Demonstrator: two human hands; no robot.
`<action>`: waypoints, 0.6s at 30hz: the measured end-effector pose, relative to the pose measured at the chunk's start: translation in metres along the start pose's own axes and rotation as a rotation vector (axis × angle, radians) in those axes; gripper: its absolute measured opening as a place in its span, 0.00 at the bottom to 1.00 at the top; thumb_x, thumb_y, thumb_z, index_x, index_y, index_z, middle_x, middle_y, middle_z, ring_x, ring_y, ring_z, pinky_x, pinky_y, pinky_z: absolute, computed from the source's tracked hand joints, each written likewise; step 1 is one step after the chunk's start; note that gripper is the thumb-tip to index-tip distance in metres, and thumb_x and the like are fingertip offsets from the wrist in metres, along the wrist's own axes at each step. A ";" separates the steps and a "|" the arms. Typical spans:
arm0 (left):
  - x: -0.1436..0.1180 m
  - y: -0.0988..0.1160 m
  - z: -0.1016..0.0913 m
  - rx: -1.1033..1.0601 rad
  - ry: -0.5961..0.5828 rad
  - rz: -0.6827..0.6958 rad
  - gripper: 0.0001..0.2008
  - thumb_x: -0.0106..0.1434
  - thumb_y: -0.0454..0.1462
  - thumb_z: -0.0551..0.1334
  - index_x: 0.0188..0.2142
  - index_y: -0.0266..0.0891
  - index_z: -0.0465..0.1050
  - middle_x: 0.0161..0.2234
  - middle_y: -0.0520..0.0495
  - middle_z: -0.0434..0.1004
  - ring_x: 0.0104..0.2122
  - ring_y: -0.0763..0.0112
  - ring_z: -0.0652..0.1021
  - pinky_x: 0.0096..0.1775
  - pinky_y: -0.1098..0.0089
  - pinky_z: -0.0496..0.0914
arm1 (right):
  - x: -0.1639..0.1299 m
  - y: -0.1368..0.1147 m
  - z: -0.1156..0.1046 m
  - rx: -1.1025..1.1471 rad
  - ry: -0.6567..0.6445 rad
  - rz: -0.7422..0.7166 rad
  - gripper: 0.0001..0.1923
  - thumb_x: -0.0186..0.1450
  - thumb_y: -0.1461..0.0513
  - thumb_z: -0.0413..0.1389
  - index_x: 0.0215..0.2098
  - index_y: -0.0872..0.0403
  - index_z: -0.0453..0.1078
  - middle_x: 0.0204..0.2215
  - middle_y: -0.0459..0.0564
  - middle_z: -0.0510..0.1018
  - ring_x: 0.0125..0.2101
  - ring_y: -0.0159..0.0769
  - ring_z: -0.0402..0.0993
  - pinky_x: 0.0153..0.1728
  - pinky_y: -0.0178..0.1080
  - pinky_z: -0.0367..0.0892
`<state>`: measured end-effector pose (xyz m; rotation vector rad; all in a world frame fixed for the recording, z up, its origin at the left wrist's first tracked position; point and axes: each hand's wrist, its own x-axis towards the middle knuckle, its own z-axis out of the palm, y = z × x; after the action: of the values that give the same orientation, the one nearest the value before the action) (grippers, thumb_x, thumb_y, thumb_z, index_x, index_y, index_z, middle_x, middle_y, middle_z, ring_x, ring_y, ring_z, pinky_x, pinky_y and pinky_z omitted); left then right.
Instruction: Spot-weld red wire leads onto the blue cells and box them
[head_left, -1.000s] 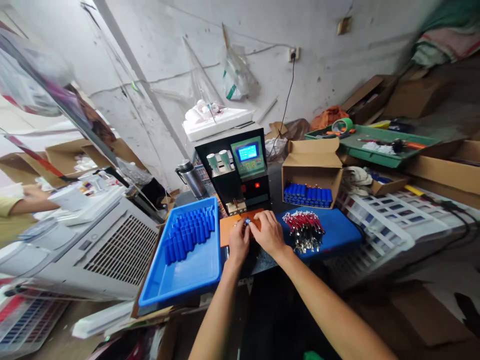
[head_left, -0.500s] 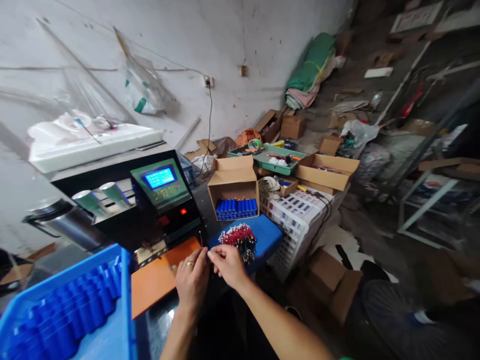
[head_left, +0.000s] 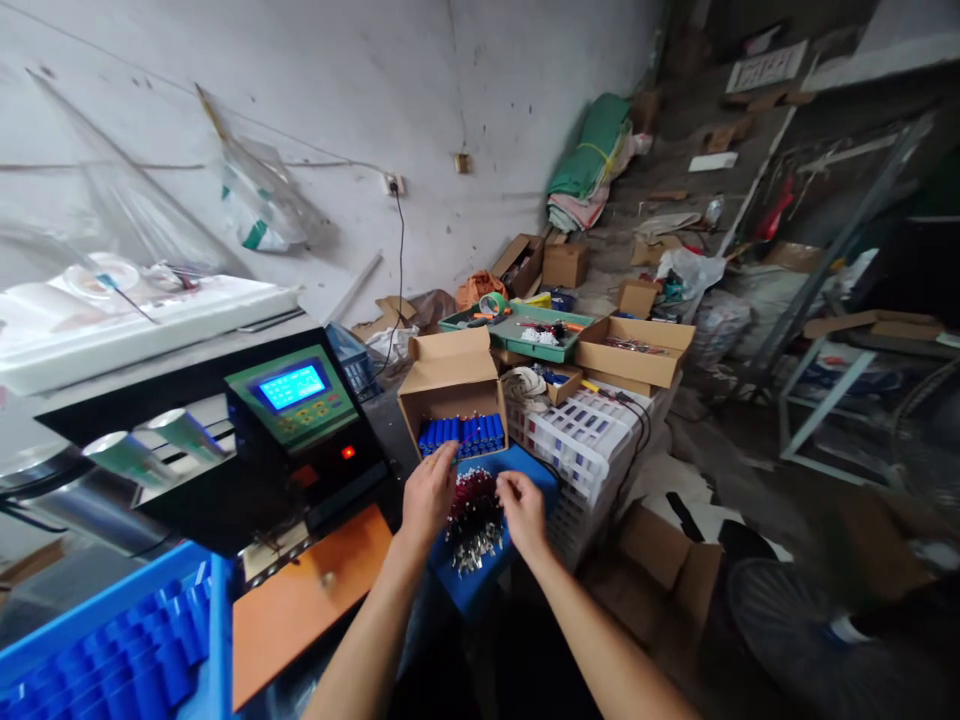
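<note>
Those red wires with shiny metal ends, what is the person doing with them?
A person's left hand and right hand are on either side of a heap of short red wires with silver metal ends, which lies on a blue plastic lid. Just behind it stands an open brown cardboard box of blue cylindrical battery cells. To the left is a black machine with a green control panel and lit blue screen.

A heap of red-sleeved wire leads (head_left: 474,512) with bare silvery metal ends is lying tangled on a blue pad (head_left: 491,575) at the counter's edge, the metal tips fanning toward the near side, just in front of an open cardboard box.
</note>
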<state>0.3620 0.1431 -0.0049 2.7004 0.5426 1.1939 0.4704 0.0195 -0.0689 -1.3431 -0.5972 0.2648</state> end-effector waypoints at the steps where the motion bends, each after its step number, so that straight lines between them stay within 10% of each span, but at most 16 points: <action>1: 0.011 -0.004 0.006 -0.007 -0.020 -0.015 0.18 0.68 0.35 0.53 0.55 0.40 0.72 0.51 0.40 0.78 0.50 0.60 0.78 0.54 0.59 0.71 | 0.010 0.008 -0.006 -0.064 0.035 -0.040 0.21 0.64 0.47 0.53 0.37 0.57 0.72 0.32 0.55 0.78 0.32 0.41 0.75 0.37 0.41 0.71; 9: 0.049 -0.031 0.050 0.070 -0.217 0.043 0.21 0.67 0.33 0.51 0.57 0.36 0.71 0.56 0.38 0.74 0.56 0.59 0.74 0.60 0.55 0.66 | 0.028 0.045 -0.015 -0.373 -0.017 -0.164 0.19 0.68 0.51 0.48 0.36 0.56 0.74 0.32 0.58 0.80 0.35 0.45 0.78 0.40 0.43 0.70; 18: 0.050 -0.023 0.058 0.099 -0.326 -0.010 0.21 0.67 0.34 0.52 0.58 0.34 0.70 0.59 0.35 0.70 0.62 0.54 0.68 0.63 0.48 0.60 | 0.026 0.046 -0.030 -0.429 -0.009 -0.201 0.19 0.69 0.53 0.47 0.36 0.56 0.75 0.32 0.58 0.80 0.33 0.44 0.78 0.39 0.41 0.71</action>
<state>0.4294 0.1846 -0.0166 2.8866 0.5779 0.7167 0.5153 0.0185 -0.1097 -1.6782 -0.8216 -0.0254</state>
